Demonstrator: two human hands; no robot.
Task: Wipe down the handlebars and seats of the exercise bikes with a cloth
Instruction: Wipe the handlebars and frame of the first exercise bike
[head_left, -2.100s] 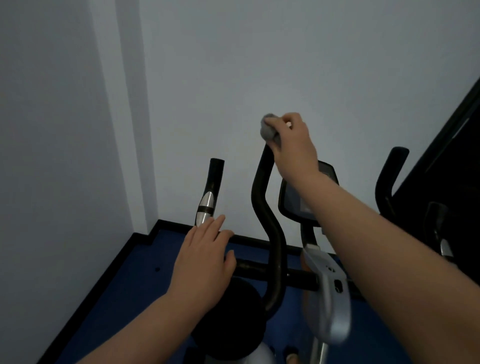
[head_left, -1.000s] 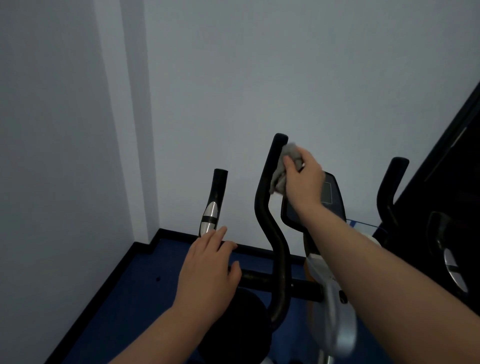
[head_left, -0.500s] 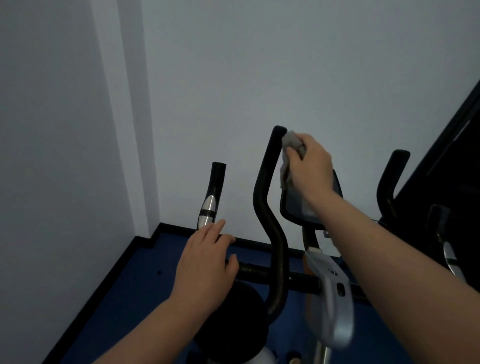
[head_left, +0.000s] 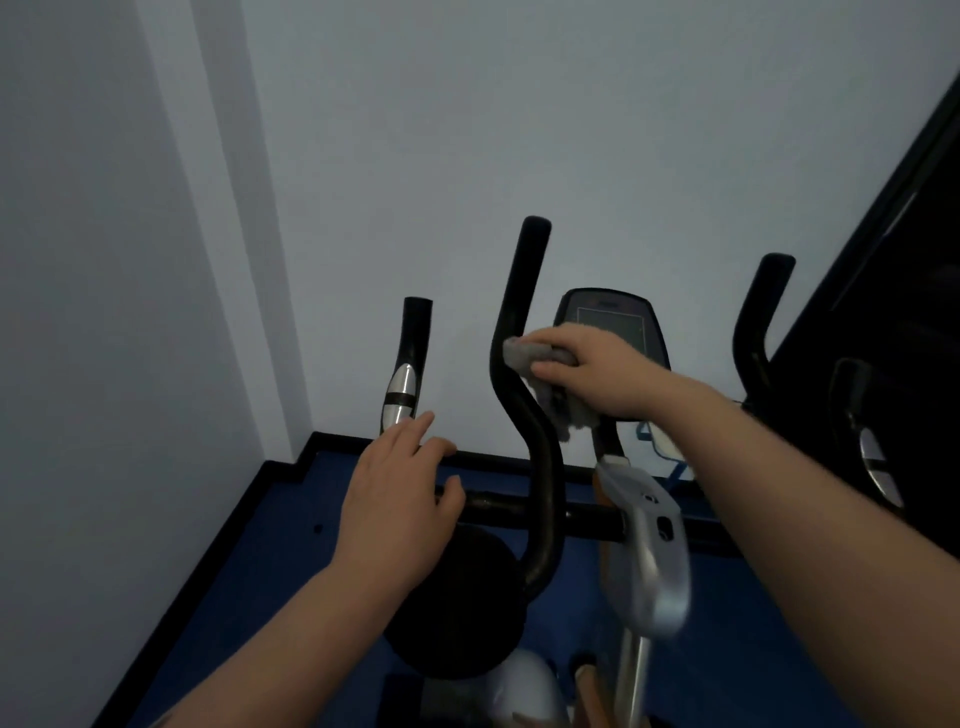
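The right hand (head_left: 602, 376) reaches forward with the forearm stretched out, its grip clamped round a grey cloth (head_left: 524, 355) that it presses against the curved black handlebar (head_left: 519, 374) at the bend below the bar's upper end. Just behind that grip stands the bike's console (head_left: 610, 317). The left hand (head_left: 400, 504) lies palm down with fingers straight and relaxed, its grip apart, resting over the low end of the short handlebar with the silver sensor (head_left: 401, 397), beside the crossbar (head_left: 498, 505).

Exercise bike (head_left: 540, 514) on blue floor (head_left: 270, 530)
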